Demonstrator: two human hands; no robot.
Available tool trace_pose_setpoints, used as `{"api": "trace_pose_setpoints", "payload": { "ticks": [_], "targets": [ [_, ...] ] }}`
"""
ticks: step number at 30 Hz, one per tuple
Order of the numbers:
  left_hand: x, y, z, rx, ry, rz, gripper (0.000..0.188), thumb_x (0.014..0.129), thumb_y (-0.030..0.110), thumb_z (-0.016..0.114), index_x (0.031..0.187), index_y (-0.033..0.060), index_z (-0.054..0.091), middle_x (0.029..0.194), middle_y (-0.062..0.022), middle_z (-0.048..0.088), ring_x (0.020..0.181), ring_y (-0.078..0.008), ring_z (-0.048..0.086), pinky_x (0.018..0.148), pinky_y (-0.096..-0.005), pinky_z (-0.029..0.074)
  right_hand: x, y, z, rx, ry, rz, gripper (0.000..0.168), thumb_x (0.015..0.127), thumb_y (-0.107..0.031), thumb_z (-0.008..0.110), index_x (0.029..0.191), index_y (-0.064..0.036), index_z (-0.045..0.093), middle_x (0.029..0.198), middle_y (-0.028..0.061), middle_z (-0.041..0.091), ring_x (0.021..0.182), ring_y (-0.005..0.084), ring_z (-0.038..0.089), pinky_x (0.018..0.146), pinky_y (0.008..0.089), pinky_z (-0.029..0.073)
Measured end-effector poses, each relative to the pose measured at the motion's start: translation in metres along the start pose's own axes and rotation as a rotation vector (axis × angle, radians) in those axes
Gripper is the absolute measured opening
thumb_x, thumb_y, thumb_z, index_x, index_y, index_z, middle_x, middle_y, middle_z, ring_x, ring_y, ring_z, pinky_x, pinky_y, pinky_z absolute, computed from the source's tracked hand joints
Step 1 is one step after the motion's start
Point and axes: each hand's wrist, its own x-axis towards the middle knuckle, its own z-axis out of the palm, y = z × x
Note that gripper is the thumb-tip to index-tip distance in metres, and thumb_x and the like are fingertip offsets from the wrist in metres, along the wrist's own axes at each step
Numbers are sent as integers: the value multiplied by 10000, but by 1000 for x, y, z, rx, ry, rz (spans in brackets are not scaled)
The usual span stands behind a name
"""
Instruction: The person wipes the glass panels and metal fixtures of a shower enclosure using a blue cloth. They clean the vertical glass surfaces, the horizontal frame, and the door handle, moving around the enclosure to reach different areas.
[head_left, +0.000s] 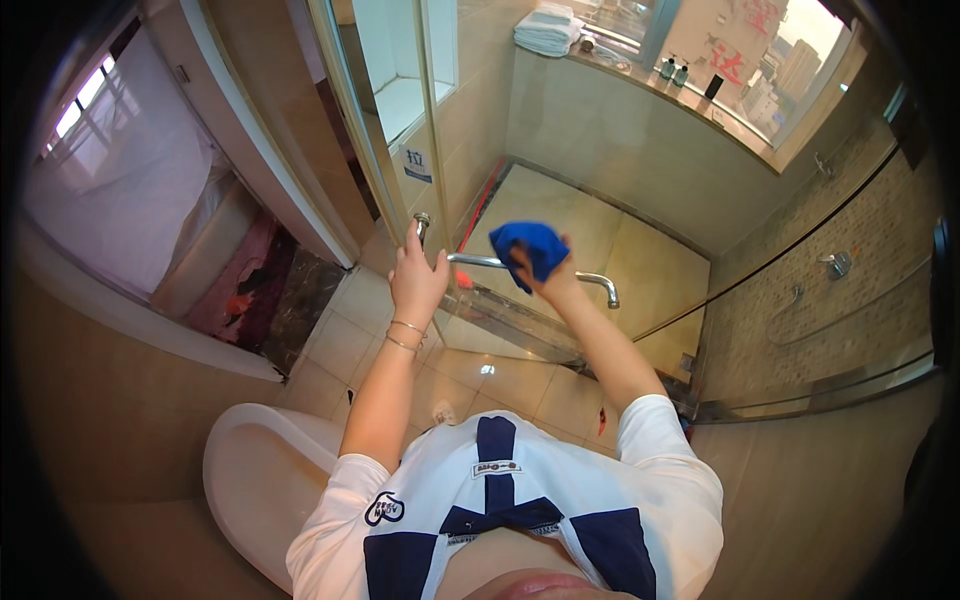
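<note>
A crumpled blue cloth (529, 253) is in my right hand (553, 279), held against a chrome bar (478, 260) on the glass shower door. The bar's bent end (613, 294) shows to the right of my wrist. My left hand (417, 276) wraps an upright chrome handle (422, 220) at the door's edge, its top end showing above my fingers. Just above that hand, a sticker (416, 163) with writing is stuck to the glass. Thin bracelets circle my left wrist. The cloth hides part of the bar and some of my right fingers.
Behind the glass lies the shower floor (559, 206), with a mixer tap (835, 263) on the mosaic wall. Folded towels (550, 30) and pump bottles (679, 76) stand on the window ledge. A white urinal or basin (225, 465) is at lower left, and a doorway opens beyond.
</note>
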Motion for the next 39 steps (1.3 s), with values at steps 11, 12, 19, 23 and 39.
{"api": "trace_pose_setpoints", "payload": {
  "ticks": [11, 12, 19, 23, 39],
  "targets": [
    [15, -3, 11, 34, 59, 49, 545, 850, 168, 586, 1349, 76, 386, 982, -194, 626, 871, -378, 622, 773, -499, 457, 113, -66, -67, 496, -28, 229, 351, 818, -290, 614, 1166, -245, 623, 1144, 46, 614, 814, 249, 647, 668, 423, 500],
    [19, 1, 18, 28, 85, 71, 517, 848, 158, 583, 1325, 73, 402, 966, -194, 629, 862, -379, 623, 763, -501, 458, 89, -82, -21, 574, 35, 198, 412, 864, -310, 571, 1271, -248, 561, 1244, 82, 592, 1001, 242, 631, 821, 416, 500],
    [21, -16, 25, 95, 130, 53, 400, 848, 149, 574, 1207, 21, 451, 958, -209, 634, 818, -395, 626, 719, -496, 482, -28, -48, 15, 786, -624, 390, 475, 918, -435, 466, 1273, -124, 524, 1330, 156, 523, 1234, 338, 485, 1093, 437, 316],
    [21, -3, 27, 123, 173, 76, 389, 856, 163, 574, 1187, 3, 446, 966, -216, 629, 800, -395, 628, 697, -490, 493, -70, -20, 15, 579, 124, 524, 384, 781, -432, 692, 1042, -150, 689, 1186, 165, 561, 982, 358, 581, 852, 469, 463],
    [23, -45, 23, -666, 22, 15, 313, 949, 237, 507, 1177, 23, 504, 1015, -174, 628, 941, -329, 593, 815, -381, 469, 150, -76, -102, 876, 388, 74, 448, 787, -175, 638, 1225, -103, 587, 1295, 159, 541, 1191, 375, 490, 1035, 432, 365]
  ]
}}
